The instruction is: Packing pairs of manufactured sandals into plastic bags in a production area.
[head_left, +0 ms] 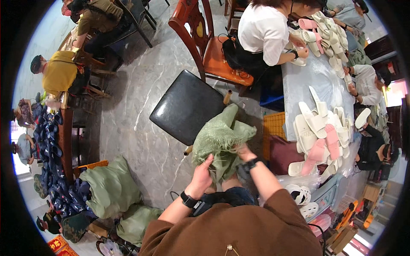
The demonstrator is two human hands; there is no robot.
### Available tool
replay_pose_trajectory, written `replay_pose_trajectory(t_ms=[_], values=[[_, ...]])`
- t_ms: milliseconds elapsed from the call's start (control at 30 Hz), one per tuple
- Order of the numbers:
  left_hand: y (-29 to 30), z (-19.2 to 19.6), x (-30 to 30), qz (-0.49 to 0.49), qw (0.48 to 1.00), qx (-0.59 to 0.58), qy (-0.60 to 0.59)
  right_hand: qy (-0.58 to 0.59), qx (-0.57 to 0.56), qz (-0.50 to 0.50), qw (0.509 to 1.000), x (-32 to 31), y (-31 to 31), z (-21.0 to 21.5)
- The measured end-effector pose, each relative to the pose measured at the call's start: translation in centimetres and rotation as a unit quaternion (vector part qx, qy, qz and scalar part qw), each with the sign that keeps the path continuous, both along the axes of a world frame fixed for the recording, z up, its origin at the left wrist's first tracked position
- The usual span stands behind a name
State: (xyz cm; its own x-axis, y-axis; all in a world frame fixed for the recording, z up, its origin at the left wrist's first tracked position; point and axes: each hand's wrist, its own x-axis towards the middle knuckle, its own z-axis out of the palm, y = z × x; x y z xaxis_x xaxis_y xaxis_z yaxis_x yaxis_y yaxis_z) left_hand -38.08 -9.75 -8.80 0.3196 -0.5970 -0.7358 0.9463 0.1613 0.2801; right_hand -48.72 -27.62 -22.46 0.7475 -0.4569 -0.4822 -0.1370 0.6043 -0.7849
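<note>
A green woven sack (218,135) with a frayed edge hangs bunched between my two hands, in front of my knees. My left hand (202,174) is closed at the sack's near left edge, thumb up. On the other side my right hand (244,152) grips the sack's right side, its fingers partly hidden by the cloth. The far part of the sack overlaps the near corner of a black-topped stool (184,106). What the sack contains, if anything, cannot be seen.
To the right, a table (294,85) bears piles of cream and pink slides (314,123); people sit around it. A wooden chair (222,57) stands ahead. At left are full green sacks (112,185) and a table heaped with dark blue shoes (49,141). White clogs (297,194) lie near my right.
</note>
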Motion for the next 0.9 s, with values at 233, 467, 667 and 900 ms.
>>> replay_pose_trajectory(t_ms=[233, 467, 667, 900], values=[[12.0, -7.3, 1.4, -0.268, 0.913, 0.209, -0.224, 0.317, -0.246, 0.158, 0.902, -14.4, -18.2, 20.0], [14.9, -8.7, -0.8, -0.715, 0.592, 0.172, -0.328, 0.396, -0.568, 0.070, 0.718, -11.1, -22.4, 25.6], [14.0, -10.2, 2.7, -0.519, 0.734, 0.284, -0.333, 0.273, -0.547, 0.104, 0.785, 1.0, -24.5, 17.0], [17.8, -14.3, 5.8, -0.062, 0.918, 0.292, -0.260, 0.121, -0.494, 0.220, 0.832, 14.3, -29.4, 6.1]])
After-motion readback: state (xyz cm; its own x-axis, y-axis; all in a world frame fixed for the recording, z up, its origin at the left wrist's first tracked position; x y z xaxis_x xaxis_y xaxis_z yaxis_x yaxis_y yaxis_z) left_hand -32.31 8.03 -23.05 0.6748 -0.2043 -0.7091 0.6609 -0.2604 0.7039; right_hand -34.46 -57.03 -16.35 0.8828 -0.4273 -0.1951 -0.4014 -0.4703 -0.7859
